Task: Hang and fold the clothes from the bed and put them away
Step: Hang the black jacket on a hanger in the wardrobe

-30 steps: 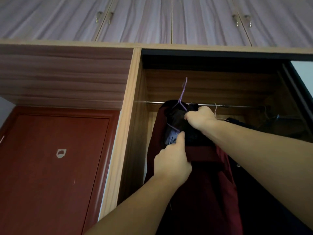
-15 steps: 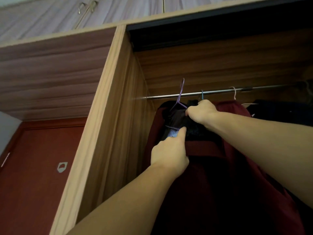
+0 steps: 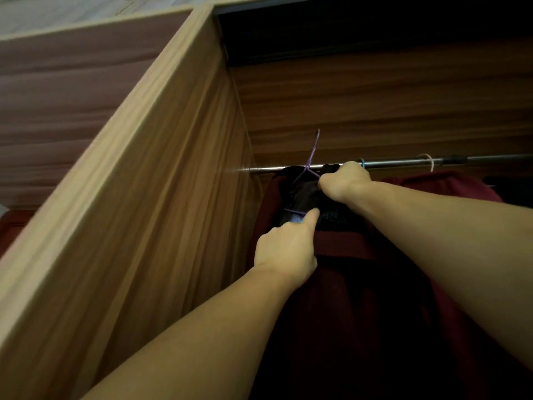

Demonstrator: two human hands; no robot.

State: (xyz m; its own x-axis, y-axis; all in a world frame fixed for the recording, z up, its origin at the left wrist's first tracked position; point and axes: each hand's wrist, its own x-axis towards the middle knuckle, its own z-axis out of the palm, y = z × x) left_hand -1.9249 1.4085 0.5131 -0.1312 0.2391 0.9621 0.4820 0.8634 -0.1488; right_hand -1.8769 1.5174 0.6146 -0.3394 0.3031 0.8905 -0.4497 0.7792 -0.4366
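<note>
My right hand (image 3: 344, 180) is fisted on the top of the thin purple wire hanger (image 3: 311, 161), just below the rail, fingers curled round the wire and the black fabric bunched there. My left hand (image 3: 285, 246) sits lower, thumb stretched up and pressing the hanger's lower bar, other fingers curled into the dark red cloth. Both forearms are bare and reach up and forward from the bottom edge.

The black garment (image 3: 305, 197) is soft and crumpled, draped over the hanger, a small pale label showing by my left thumb. Behind and below it hangs the dark red garment (image 3: 346, 284), matte, with a folded band across it.

The hanger hook pokes up above the metal rail (image 3: 403, 163), a slim shiny tube; I cannot tell if it is hooked on. A blue hook and a white hook ride the rail to the right.

The wardrobe (image 3: 173, 168) is wood-grain laminate, light side panel, darker back.

Versus half a second ago: both grips unchanged, view tilted up and closer, red door nearly out of view.
</note>
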